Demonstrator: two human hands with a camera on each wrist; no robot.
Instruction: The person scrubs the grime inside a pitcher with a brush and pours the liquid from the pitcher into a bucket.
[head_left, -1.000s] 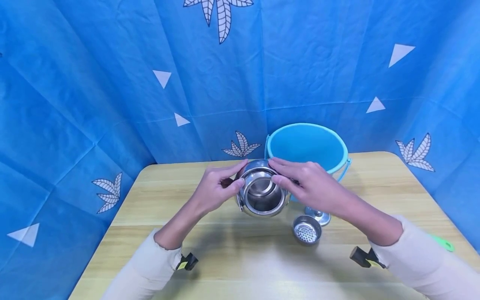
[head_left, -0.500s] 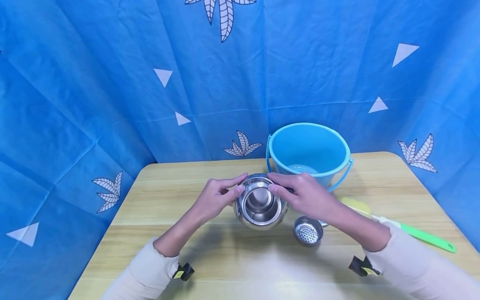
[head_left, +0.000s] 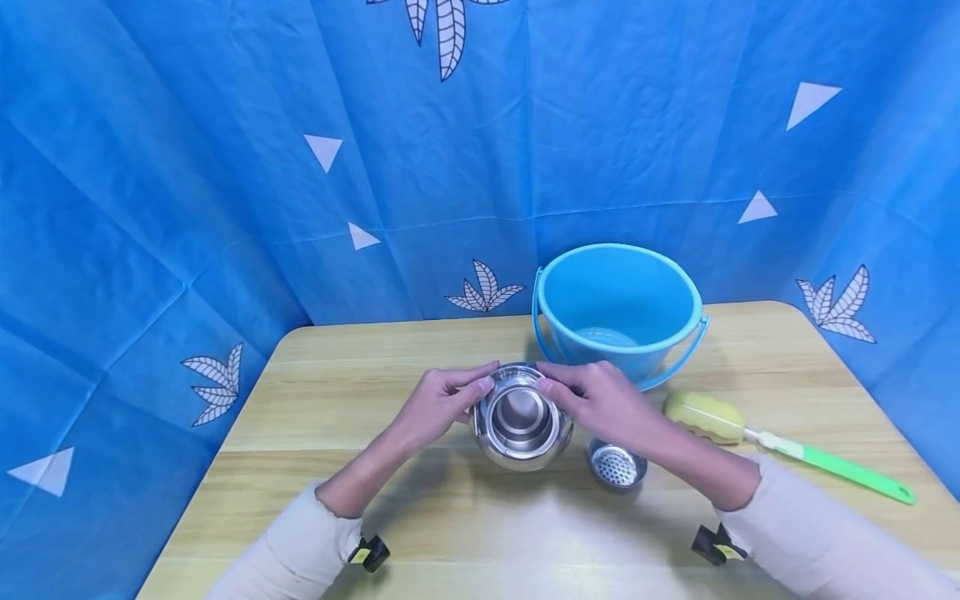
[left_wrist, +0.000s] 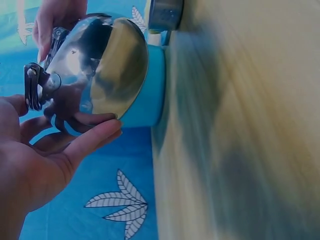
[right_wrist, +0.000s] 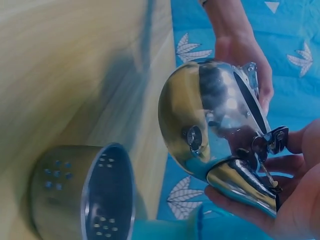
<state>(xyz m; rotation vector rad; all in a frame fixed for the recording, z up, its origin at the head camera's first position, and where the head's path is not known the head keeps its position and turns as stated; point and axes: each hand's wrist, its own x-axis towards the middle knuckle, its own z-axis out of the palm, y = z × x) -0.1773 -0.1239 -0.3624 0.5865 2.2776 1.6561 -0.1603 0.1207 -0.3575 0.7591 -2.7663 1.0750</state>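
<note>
A shiny stainless steel teapot (head_left: 521, 450) is held between both hands, its open round mouth facing the head camera. My left hand (head_left: 438, 410) grips its left side, thumb at the rim. In the left wrist view, fingers of the left hand (left_wrist: 45, 160) stretch along the underside of the teapot (left_wrist: 117, 70), beside a hinged handle bracket. My right hand (head_left: 600, 400) holds the opposite side, thumb also by the rim. The right wrist view shows the right hand (right_wrist: 300, 200) around the spout (right_wrist: 242, 182). Inside, the pot looks bare metal.
A perforated steel strainer (head_left: 617, 468) stands on the wooden table (head_left: 360, 367), just right of the teapot. Behind is a light-blue bucket (head_left: 675, 333) with its handle down. A yellow sponge brush (head_left: 705, 417) with a green handle lies at the right, close to my right forearm.
Both hands have lowered the teapot towards me, away from the bucket, and its mouth now faces further upward. The brush has come out from behind my right arm; the small lid is now hidden.
</note>
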